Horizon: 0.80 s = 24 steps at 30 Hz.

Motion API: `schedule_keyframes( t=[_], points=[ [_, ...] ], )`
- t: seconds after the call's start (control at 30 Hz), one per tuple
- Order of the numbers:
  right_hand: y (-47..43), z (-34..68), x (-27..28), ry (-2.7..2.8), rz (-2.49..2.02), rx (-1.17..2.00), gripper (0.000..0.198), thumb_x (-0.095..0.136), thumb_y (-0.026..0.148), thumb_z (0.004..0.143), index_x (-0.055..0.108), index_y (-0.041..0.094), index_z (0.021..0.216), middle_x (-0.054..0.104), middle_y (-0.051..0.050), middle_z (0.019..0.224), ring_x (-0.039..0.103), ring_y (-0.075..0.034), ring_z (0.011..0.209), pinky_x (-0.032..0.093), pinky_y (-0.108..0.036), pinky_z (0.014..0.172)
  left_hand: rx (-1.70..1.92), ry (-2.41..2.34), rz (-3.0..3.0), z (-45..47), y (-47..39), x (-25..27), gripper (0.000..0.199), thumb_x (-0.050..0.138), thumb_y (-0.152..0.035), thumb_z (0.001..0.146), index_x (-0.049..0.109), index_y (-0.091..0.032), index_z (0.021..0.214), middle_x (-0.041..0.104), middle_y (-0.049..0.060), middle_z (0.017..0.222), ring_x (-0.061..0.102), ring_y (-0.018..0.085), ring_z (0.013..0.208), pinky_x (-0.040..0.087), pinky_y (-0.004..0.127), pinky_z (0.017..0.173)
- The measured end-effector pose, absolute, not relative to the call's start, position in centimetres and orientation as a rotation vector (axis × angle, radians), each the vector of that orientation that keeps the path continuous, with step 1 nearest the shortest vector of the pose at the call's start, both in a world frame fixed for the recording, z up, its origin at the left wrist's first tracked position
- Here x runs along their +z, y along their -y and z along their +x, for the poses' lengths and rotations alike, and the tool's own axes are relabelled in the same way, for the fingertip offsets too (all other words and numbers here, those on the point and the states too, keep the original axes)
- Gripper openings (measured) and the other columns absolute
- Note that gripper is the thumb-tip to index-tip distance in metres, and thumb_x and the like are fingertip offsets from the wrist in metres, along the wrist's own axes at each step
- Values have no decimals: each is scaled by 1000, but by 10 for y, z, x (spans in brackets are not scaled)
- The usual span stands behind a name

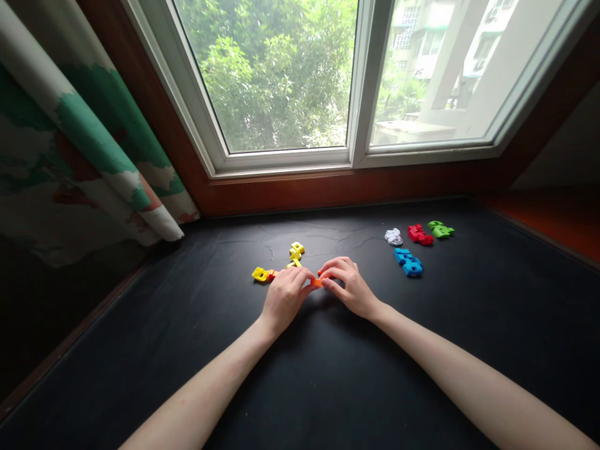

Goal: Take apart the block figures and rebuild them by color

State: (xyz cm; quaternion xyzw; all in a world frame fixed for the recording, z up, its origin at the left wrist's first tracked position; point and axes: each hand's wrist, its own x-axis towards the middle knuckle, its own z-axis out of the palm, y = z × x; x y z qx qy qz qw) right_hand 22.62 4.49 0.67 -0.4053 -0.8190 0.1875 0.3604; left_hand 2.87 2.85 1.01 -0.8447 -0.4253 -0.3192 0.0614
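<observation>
Between my hands, just above or on the black surface, is a small orange plastic piece [317, 283]. My left hand [287, 296] pinches its left end, fingers closed. At its right end, the thumb and fingers of my right hand [349, 287] close on it too, and a bit of red-orange plastic shows at those fingertips. Left of my left hand lies a yellow plastic piece [259, 274], with an orange-red piece [272, 275] touching it. More yellow pieces [296, 251] lie just beyond my left fingers, which partly hide them.
To the right, small groups of plastic pieces lie on the black-covered surface [300, 387]: white [394, 236], red [419, 234], green [440, 229] and blue [409, 262]. A window [281, 164] rises behind, and a patterned curtain [103, 144] hangs at the left.
</observation>
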Motion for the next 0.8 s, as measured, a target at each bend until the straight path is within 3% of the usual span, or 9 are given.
schedule_keyframes(
  t=[0.37,0.8],
  points=[
    [-46,228,5,2143,-999,350,8,61,30,91,65,25,95,69,-4,100,54,-23,104,35,-38,91,-1041,1500,-2560,27,-32,4,13,55,-29,96,60,-21,87,72,1,82,66,17,74,47,30,71],
    [-50,230,5,2117,-1053,426,17,51,32,95,66,24,97,68,-7,105,55,-24,105,38,-39,91,-984,1424,-2579,28,-31,8,12,58,-32,94,62,-22,91,72,1,82,65,18,74,46,31,72]
  ],
)
